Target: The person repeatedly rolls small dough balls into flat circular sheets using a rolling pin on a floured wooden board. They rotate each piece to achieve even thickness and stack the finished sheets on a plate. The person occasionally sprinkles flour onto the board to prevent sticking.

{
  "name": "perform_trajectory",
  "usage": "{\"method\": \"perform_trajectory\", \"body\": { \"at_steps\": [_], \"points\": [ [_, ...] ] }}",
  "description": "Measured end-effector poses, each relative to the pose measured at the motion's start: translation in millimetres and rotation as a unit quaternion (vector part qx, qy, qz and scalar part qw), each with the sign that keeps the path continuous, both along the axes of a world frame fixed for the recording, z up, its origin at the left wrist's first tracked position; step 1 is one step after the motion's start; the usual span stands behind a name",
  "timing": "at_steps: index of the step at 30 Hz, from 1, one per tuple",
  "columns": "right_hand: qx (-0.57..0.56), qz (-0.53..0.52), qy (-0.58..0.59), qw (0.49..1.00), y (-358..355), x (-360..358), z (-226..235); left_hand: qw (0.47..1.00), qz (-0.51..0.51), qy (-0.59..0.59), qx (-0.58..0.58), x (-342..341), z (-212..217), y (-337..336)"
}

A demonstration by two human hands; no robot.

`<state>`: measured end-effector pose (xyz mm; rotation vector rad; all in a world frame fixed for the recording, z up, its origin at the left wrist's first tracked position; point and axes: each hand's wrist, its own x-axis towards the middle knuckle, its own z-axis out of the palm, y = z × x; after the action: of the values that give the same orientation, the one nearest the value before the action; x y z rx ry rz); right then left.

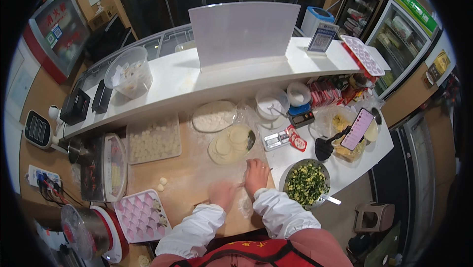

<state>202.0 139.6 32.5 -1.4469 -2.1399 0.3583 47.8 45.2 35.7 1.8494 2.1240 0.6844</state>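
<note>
A thin rolling pin (241, 184) runs slantwise under my hands over the floury wooden board (177, 178). My right hand (257, 174) is closed over its right part, fingers pointing away from me. Motion smears my left hand (222, 193) at the pin's left part, so its fingers do not show clearly. Whether dough lies under the pin is hidden. Just beyond my hands rests a pile of round dough wrappers (224, 151). Two small dough balls (161, 184) sit to the left. A steel bowl of chopped greens and egg filling (306, 183) stands right of my right hand.
Left are a tray of dough pieces (154, 139) and a pink moulded tray (143, 215) holding a few dumplings. A flour container (214, 116) stands beyond the wrappers. On the right are a phone on a stand (358, 129) and a scale (301, 118). A raised white counter (172, 77) borders the back.
</note>
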Motion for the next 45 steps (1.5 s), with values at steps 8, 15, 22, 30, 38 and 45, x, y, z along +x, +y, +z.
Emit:
{"method": "perform_trajectory", "body": {
  "at_steps": [8, 15, 22, 30, 38, 45],
  "points": [
    [-0.076, -0.008, -0.048, 0.996, -7, -3, 2, 0.997, 0.019, -0.066, 0.021, 0, 4, -4],
    [-0.078, -0.024, -0.028, 0.996, -12, -4, 3, 0.99, 0.043, -0.135, 0.003, -3, 8, -7],
    [-0.046, -0.039, -0.016, 0.998, -1, -12, 3, 0.995, 0.02, -0.075, 0.063, -6, 5, -5],
    [-0.085, 0.023, -0.028, 0.996, -16, -7, -4, 0.978, 0.027, -0.184, 0.094, -9, 0, -19],
    [-0.063, -0.009, -0.02, 0.998, -11, -12, 5, 0.995, 0.061, -0.077, 0.023, -9, -6, -19],
    [-0.037, 0.021, -0.002, 0.999, -8, -24, 13, 0.997, 0.031, -0.049, 0.051, -13, -9, -17]
  ]
}}
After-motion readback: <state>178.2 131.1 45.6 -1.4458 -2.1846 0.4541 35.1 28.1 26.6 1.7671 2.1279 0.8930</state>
